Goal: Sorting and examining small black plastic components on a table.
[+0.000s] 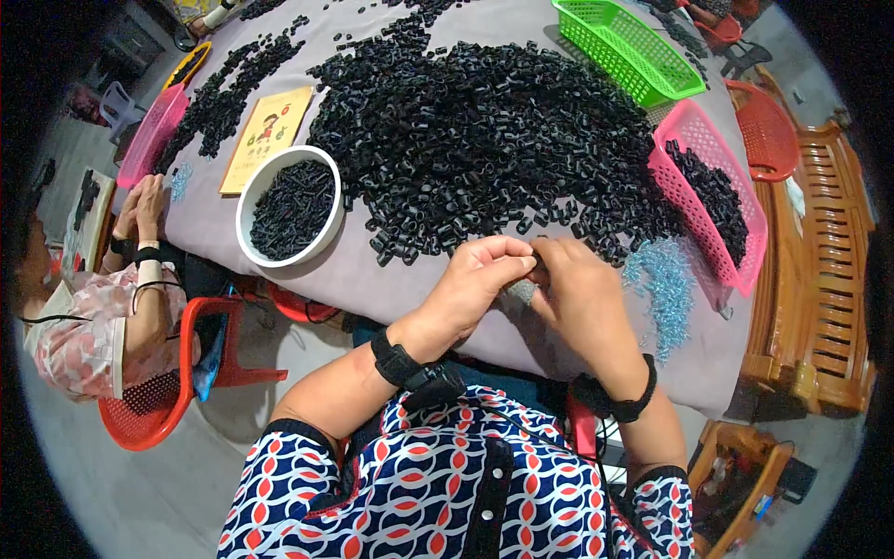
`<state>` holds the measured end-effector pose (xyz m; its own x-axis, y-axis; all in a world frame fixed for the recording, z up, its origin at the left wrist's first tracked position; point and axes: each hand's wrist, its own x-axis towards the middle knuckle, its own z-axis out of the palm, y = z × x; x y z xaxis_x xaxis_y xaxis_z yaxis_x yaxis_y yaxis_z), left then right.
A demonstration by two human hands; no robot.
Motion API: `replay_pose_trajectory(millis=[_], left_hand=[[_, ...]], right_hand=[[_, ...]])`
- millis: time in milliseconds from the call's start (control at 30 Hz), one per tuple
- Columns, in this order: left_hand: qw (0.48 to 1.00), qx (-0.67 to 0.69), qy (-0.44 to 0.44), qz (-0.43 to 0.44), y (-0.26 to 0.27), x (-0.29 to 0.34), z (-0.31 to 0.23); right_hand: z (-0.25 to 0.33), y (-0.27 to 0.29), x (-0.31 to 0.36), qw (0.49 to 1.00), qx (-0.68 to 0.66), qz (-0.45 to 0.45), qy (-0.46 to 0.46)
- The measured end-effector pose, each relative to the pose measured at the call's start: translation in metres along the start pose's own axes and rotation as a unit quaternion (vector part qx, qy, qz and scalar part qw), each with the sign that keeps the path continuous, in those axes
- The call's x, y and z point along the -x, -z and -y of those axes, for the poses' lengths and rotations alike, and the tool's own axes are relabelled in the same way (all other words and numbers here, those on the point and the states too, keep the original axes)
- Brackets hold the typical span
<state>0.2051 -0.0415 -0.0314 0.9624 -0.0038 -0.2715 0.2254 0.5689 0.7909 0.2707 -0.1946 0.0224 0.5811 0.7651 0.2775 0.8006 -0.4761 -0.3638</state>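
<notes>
Table [382, 291] is carrying a black parts pile [484, 140]; yellow booklet [267, 135] left of it is showing print and a cartoon figure. Left hand [470, 287] and right hand [589, 296] are meeting at the pile's near edge, both pinching a small dark piece [537, 265], mostly hidden.

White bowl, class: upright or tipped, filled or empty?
Upright and well filled: the white bowl stands on the table, and slim black pieces hide its bottom.

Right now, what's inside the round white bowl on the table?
The white bowl holds a heap of small dark slender pieces. They cover its bottom, so anything underneath can't be seen.
</notes>
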Motion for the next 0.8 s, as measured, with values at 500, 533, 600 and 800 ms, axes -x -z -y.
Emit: replay_pose_trajectory(millis=[500, 533, 600, 800], left_hand=[[0.995, -0.087, 0.021, 0.052, -0.004, 0.002, 0.002], [0.996, -0.085, 0.005, 0.04, -0.006, 0.003, 0.002], [0.995, -0.084, 0.012, 0.045, -0.006, 0.003, 0.004], [0.994, -0.09, 0.004, 0.064, -0.003, 0.001, 0.018]], right_hand=[[-0.016, -0.011, 0.015, 1.0, 0.014, -0.008, -0.001], [-0.017, -0.011, 0.015, 1.0, 0.009, -0.012, 0.002], [-0.017, -0.01, 0.017, 1.0, 0.003, -0.017, 0.004], [-0.012, -0.008, 0.02, 1.0, 0.002, -0.004, -0.007]])
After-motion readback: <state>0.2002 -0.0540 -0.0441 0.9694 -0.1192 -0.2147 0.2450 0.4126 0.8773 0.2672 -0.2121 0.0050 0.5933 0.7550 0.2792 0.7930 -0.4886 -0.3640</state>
